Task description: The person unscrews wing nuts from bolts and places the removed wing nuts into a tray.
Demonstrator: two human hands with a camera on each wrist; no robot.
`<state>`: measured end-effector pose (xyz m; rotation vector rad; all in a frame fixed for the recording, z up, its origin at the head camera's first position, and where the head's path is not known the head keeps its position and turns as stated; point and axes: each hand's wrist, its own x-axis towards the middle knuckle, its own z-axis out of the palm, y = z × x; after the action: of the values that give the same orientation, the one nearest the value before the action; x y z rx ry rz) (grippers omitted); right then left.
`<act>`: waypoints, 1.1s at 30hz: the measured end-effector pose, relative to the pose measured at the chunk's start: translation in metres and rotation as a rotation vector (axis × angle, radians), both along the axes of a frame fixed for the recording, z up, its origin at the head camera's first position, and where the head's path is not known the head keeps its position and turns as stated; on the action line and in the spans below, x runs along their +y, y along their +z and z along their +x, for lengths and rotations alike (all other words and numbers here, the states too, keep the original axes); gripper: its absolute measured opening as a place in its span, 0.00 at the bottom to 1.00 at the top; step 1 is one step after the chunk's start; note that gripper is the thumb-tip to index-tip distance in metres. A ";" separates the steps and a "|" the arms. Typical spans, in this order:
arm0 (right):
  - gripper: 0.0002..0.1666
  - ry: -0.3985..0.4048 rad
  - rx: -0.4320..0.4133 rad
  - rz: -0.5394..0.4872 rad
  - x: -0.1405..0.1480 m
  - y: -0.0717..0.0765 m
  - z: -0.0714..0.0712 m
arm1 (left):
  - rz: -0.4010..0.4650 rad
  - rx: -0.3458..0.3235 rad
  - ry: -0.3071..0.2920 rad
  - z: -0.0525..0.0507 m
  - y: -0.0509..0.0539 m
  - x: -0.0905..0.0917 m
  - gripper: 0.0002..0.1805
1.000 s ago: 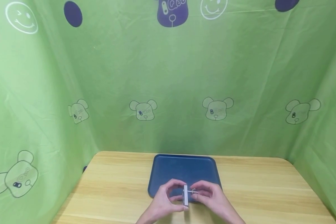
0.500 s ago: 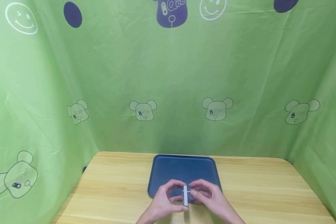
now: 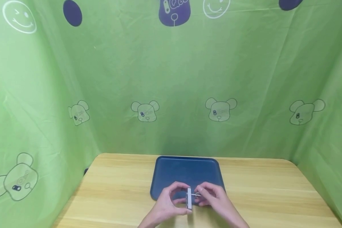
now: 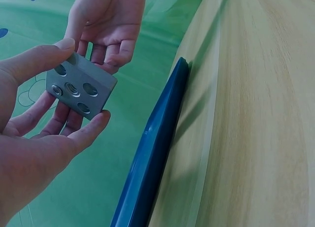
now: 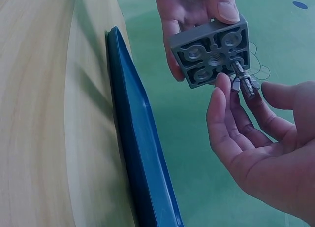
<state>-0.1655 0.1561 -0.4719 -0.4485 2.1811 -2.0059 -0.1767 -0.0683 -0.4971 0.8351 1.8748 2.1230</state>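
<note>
My left hand (image 3: 166,204) holds a grey square metal block (image 4: 81,84) by its edges, upright, thumb on one edge and fingers on the opposite one. Several round holes run through the block; its other face is ribbed in the right wrist view. A threaded bolt (image 5: 250,92) sticks out of one corner hole on that side, and its head (image 4: 57,90) sits in the flat face. On the shaft is a wing nut (image 5: 245,81), standing off the block. The curled fingers of my right hand (image 3: 215,198) surround this nut, thumb at one wing and fingertips by the other.
A dark blue tray (image 3: 188,171) lies on the wooden table (image 3: 262,190), just beyond and below the hands. Green cloth (image 3: 176,79) with bear prints hangs behind the table and along both sides.
The right thumb has come forward over the wing nut and then drawn back, so the nut shows again. My left hand and the block stay nearly still.
</note>
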 end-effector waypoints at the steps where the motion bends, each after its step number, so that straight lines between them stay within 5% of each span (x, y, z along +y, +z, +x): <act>1: 0.20 -0.001 0.002 0.004 0.000 0.000 0.000 | 0.000 0.002 -0.002 0.000 0.000 0.000 0.37; 33: 0.17 0.013 0.094 0.041 0.003 0.001 0.002 | 0.005 -0.012 -0.001 0.000 0.002 -0.001 0.36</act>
<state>-0.1634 0.1586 -0.4710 -0.5613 2.2629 -1.9673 -0.1768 -0.0696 -0.4952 0.8220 1.8632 2.1284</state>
